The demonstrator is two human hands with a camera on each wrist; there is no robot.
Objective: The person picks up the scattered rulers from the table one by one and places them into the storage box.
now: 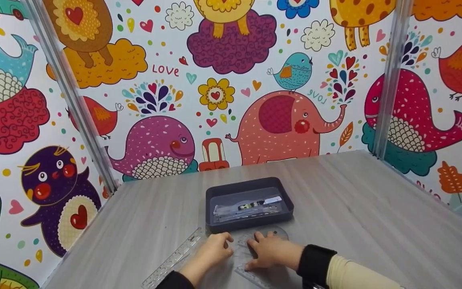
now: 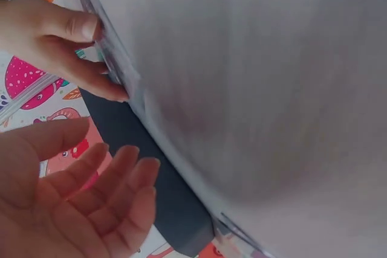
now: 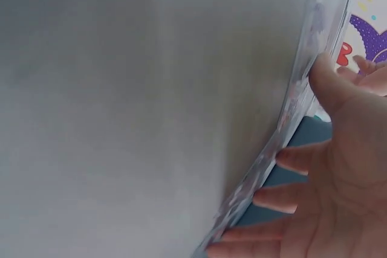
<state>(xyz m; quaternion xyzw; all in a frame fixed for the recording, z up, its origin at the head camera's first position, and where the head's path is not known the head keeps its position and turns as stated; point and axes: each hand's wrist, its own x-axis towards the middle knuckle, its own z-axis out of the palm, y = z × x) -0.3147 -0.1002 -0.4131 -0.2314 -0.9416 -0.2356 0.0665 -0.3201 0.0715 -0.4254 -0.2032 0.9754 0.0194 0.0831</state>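
My right hand (image 1: 273, 251) rests with spread fingers on clear plastic drawing pieces (image 1: 245, 241) that lie on the table, one with a rounded edge like a protractor and one with a pointed corner like a set square. To its left is my left hand (image 1: 215, 249), fingers loosely bent and nothing in them, as the left wrist view confirms with the bare palm (image 2: 78, 209). Beside the left hand, a clear ruler (image 1: 175, 255) lies slanted on the table. In the right wrist view the fingertips (image 3: 287, 158) touch the edge of the clear plastic.
Just beyond the hands stands a dark grey tray (image 1: 255, 225). It holds a clear plastic packet (image 1: 225, 212) and a dark patterned item (image 1: 251, 204) with a white end. Cartoon-printed wall panels (image 1: 223, 80) enclose the table (image 1: 335, 200) at the back and sides.
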